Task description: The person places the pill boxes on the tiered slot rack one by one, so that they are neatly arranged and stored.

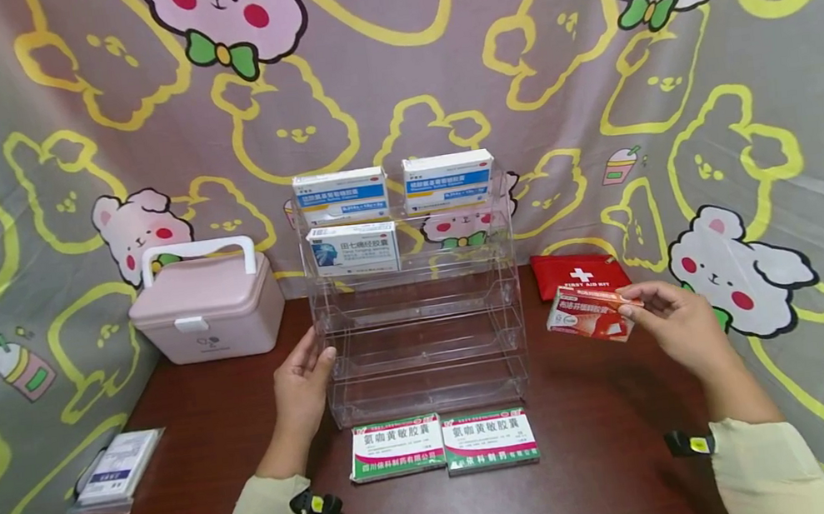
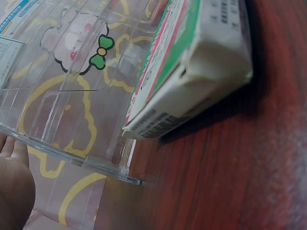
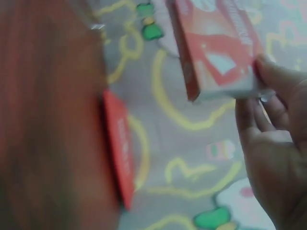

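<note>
My right hand (image 1: 679, 325) pinches a red and white medicine box (image 1: 590, 315) between thumb and fingers, raised at the right of the clear tiered display rack (image 1: 424, 344). The right wrist view shows the red box (image 3: 218, 52) with the thumb on its face. At the rack's left side, my left hand (image 1: 304, 390) touches the side panel with its fingers and thumb extended. Two blue and white boxes (image 1: 341, 196) (image 1: 449, 182) stand side by side on the top tier. One pale box (image 1: 353, 250) with a blue picture sits at the left of the tier below.
Two green and white boxes (image 1: 396, 449) (image 1: 490, 441) lie in front of the rack. A pink lidded case (image 1: 207, 312) stands at left, with a bagged white packet (image 1: 119, 468) nearer the table edge. A red first aid pouch (image 1: 572, 269) leans against the patterned cloth behind.
</note>
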`<state>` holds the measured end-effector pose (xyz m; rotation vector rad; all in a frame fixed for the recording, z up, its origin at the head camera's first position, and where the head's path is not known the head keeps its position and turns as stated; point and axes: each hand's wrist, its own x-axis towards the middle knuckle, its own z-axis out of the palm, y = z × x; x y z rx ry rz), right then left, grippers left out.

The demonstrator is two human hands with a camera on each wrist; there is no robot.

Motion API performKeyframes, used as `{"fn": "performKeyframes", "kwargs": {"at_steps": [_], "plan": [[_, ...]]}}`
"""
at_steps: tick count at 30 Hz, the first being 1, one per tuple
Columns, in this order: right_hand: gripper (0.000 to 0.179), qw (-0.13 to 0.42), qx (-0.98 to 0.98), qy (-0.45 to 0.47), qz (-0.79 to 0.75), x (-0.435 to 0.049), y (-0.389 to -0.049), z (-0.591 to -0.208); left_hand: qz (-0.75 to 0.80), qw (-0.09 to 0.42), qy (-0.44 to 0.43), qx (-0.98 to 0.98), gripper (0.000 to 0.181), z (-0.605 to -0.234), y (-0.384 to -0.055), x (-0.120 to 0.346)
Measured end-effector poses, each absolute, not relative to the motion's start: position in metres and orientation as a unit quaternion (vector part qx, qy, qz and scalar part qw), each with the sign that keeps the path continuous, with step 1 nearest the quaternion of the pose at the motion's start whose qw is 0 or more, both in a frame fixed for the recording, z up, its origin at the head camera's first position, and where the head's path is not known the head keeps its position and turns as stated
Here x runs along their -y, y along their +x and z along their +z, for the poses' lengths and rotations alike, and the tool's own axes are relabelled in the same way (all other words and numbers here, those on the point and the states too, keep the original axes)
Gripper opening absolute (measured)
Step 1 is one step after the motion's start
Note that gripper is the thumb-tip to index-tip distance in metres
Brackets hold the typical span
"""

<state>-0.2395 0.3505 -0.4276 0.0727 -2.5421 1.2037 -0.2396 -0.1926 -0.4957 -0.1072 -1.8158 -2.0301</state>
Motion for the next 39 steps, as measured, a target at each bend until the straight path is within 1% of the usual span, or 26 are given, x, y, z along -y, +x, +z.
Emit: {"fn": "performKeyframes", "kwargs": {"at_steps": [4,8,12,17,24,27,33,39], "plan": [[0.029,0.199,0.832,0.088,0.510,-0.340,-0.245,-0.411,-0.729,0.207,-0.044,0.652,0.055,-0.496,-0.239,0.193],[0.022,0.217,0.739,0.148,0.620,-0.316,-0.252,-0.391,-0.723,0.205,-0.041,0.658,0.056,-0.496,-0.239,0.194],[0.021,0.223,0.687,0.162,0.672,-0.284,-0.261,-0.370,-0.718,0.207,-0.034,0.663,0.056,-0.498,-0.239,0.196],[0.019,0.239,0.653,0.185,0.695,-0.244,-0.281,-0.347,-0.715,0.208,-0.031,0.667,0.055,-0.499,-0.239,0.198],[0.015,0.270,0.631,0.210,0.696,-0.199,-0.312,-0.322,-0.710,0.205,-0.022,0.674,0.055,-0.500,-0.240,0.196],[0.014,0.269,0.646,0.213,0.682,-0.184,-0.321,-0.314,-0.715,0.203,-0.021,0.669,0.055,-0.501,-0.240,0.196],[0.021,0.254,0.709,0.208,0.624,-0.163,-0.332,-0.310,-0.715,0.206,-0.027,0.667,0.055,-0.499,-0.240,0.194],[0.017,0.253,0.774,0.218,0.538,-0.157,-0.337,-0.314,-0.718,0.206,-0.032,0.664,0.055,-0.498,-0.241,0.194]]}}
